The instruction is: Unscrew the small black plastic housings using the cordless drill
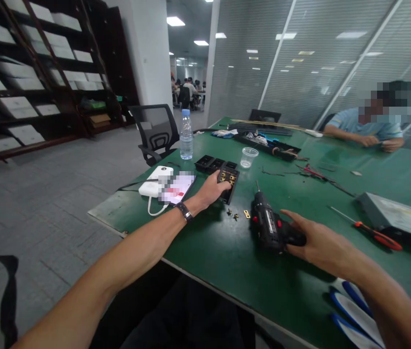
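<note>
My left hand (pixel 212 188) is closed on a black terminal block (pixel 231 182) with brass-coloured contacts, its thumb on top and the block resting on the green table. My right hand (pixel 316 237) is at the handle of a black cordless drill (pixel 269 225), fingers under the grip and thumb stretched out above it. The drill lies low over the table, its bit pointing away from me. Between block and drill are a small brass plate (pixel 246 214) with holes and several small dark screws (pixel 235 216). More black blocks (pixel 208 163) stand just behind the held one.
Left are a phone (pixel 179 188), a white power bank (pixel 156 181) and a water bottle (pixel 186 135). A clear cup (pixel 249 157) and tool tray (pixel 269 145) lie beyond. Right are a screwdriver (pixel 376 235), a metal box (pixel 402 218) and gloves (pixel 354 315). Another person (pixel 367 126) sits across.
</note>
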`<action>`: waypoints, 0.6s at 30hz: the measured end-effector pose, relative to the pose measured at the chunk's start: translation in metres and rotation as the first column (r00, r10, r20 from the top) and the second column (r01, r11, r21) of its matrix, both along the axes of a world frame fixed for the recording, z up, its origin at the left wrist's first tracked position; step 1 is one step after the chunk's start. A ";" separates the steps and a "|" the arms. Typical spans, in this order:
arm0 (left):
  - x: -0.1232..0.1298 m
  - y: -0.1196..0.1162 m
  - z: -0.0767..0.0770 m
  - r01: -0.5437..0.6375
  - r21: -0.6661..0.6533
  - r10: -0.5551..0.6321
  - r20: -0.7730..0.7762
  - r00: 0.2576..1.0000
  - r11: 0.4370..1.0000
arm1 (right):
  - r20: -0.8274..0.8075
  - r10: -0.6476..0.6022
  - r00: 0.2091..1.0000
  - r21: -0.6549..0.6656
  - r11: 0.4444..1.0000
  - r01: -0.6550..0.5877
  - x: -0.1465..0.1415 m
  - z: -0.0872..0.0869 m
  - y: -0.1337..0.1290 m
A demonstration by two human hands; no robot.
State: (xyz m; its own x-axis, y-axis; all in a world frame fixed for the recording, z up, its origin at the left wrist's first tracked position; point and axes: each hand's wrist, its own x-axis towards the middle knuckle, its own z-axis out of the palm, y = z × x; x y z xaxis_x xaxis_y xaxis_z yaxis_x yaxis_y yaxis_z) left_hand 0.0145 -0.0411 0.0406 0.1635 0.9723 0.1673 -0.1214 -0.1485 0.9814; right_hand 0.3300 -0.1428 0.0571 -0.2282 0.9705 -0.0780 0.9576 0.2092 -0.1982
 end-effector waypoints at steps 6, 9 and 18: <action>-0.006 -0.001 0.008 0.157 -0.008 -0.157 -0.011 0.988 0.988 | -0.005 0.086 0.996 0.224 0.971 -0.083 0.013 0.012 -0.004; -0.009 0.001 0.010 0.244 0.033 -0.242 -0.064 0.968 0.969 | -0.010 0.175 0.985 0.411 0.898 -0.155 -0.012 0.036 -0.008; -0.014 0.003 0.009 0.407 0.009 -0.392 -0.251 0.885 0.913 | 0.246 0.352 0.903 0.438 0.791 -0.428 -0.127 0.051 0.025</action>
